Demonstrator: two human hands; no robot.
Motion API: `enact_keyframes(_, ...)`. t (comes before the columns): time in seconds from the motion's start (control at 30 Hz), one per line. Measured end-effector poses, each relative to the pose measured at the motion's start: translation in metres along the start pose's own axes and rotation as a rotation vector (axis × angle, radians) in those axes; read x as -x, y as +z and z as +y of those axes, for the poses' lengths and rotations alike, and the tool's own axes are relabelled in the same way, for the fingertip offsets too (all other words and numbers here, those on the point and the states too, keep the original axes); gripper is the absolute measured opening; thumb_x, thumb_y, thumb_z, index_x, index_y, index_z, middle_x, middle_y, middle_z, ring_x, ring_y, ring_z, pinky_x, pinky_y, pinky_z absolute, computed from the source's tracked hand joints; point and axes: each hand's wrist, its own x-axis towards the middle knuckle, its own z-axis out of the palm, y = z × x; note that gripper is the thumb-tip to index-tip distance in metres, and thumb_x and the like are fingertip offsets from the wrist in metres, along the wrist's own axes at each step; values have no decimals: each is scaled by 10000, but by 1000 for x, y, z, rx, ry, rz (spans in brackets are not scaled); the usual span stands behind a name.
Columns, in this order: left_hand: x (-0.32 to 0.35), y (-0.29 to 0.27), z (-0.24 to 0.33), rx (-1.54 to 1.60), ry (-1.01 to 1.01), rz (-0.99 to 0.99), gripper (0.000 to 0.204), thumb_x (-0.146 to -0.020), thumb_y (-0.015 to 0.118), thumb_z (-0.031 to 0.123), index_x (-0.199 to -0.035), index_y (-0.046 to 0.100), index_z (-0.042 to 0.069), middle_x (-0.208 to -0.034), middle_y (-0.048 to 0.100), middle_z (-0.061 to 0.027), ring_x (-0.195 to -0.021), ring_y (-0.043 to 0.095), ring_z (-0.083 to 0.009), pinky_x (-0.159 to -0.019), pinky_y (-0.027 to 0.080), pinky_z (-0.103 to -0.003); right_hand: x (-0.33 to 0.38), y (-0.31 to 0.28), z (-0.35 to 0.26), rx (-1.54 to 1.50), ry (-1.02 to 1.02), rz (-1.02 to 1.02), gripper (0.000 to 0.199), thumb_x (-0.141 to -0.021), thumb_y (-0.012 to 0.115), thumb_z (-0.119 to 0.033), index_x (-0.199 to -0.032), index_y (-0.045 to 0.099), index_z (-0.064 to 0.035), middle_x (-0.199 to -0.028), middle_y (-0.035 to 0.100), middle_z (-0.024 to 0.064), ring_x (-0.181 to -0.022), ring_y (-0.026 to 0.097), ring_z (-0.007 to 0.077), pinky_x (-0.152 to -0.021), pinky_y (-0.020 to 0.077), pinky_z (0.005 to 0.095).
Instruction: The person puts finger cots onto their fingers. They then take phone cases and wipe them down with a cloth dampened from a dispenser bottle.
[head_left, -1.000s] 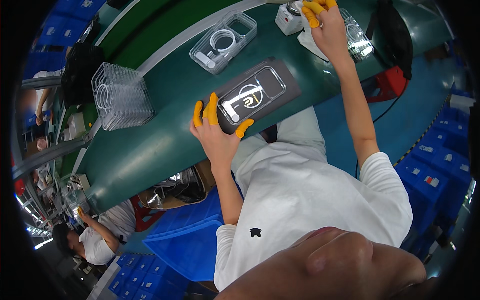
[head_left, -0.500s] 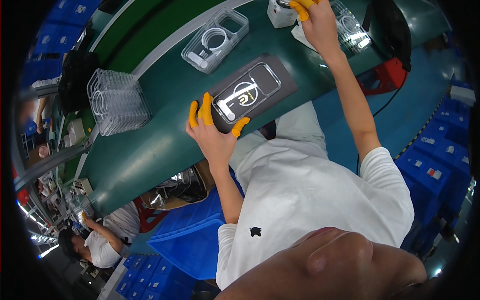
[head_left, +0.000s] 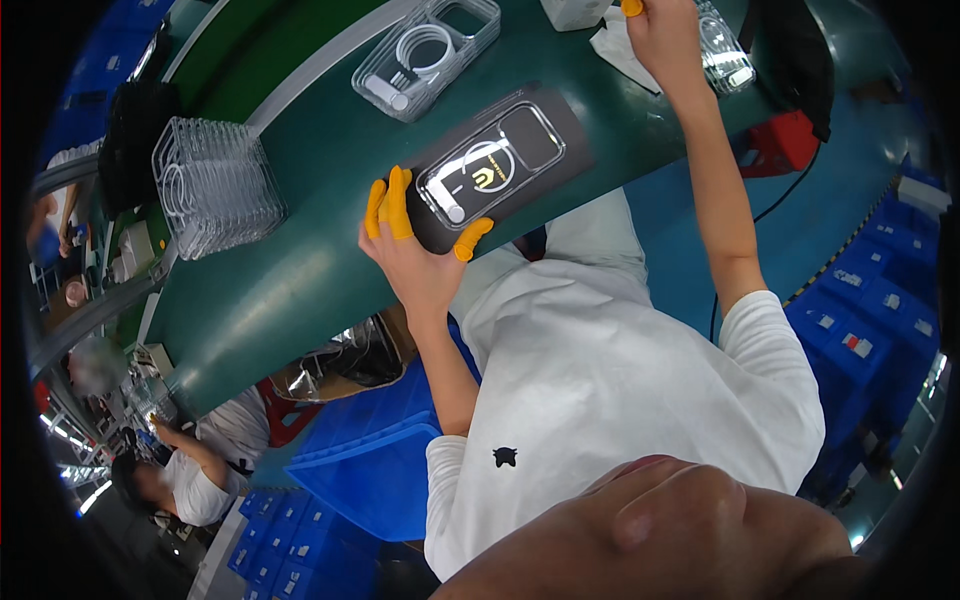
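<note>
A clear phone case (head_left: pixel 490 165) with a white ring and a yellow mark lies on a dark grey flat board (head_left: pixel 565 125). My left hand (head_left: pixel 415 235), with yellow finger cots, grips the case's left end, thumb on the near edge and fingers on the far side. At the top edge of the picture is my right hand (head_left: pixel 668 40), one yellow-capped fingertip showing and the other fingers cut off or hidden. It is close to a white paper sheet (head_left: pixel 622 50) and a white box (head_left: pixel 575 12); whether it holds anything is not visible.
Another clear case (head_left: pixel 430 60) lies farther back on the green table (head_left: pixel 310 270). A stack of clear cases (head_left: pixel 215 190) stands at left. More clear cases (head_left: pixel 722 50) lie beyond my right hand. Below the table are a blue bin (head_left: pixel 370 470) and a carton (head_left: pixel 400 335). A co-worker (head_left: pixel 195 480) sits at lower left.
My right hand has shifted slightly right and up, away from the white box's top, and its fingers have left the view. The whole scene has shifted a little upward. My left hand stays at the case.
</note>
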Motion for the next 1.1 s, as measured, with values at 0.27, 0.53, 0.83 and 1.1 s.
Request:
enact_keyframes(0.27,-1,6,-4,28,13,37,985,-611,906,530,-1391,531,59,-1301,602,-114,-1317,485,-338,-1100,276,-509,0,-8,18,89,-48,-64,178,-834,654,39,-1009,665,12,-964,572,171,-882,590,351,-767,476,389)
enact_keyframes(0.53,-1,5,-8,40,18,29,977,-607,896,554,-1370,547,54,-1305,601,-109,-1315,495,-318,-1124,266,-529,-6,-14,8,47,-61,-181,169,-871,608,69,-1027,651,21,-943,552,158,-865,580,312,-767,474,349)
enact_keyframes(0.83,1,2,-10,55,9,-2,960,-620,896,512,-1383,540,52,-1316,610,-103,-1358,476,-318,-1167,241,-542,39,-8,-64,-391,-239,-966,357,-778,646,93,-1100,712,-44,-1124,586,142,-969,595,333,-842,491,375)
enact_keyframes(1.1,-3,5,-12,97,29,-20,887,-652,903,399,-1392,532,79,-1248,649,-72,-1324,514,-300,-1176,215,-551,74,33,-118,-411,-257,-1134,390,-734,650,87,-1064,770,-82,-1073,625,140,-982,627,324,-857,529,377)
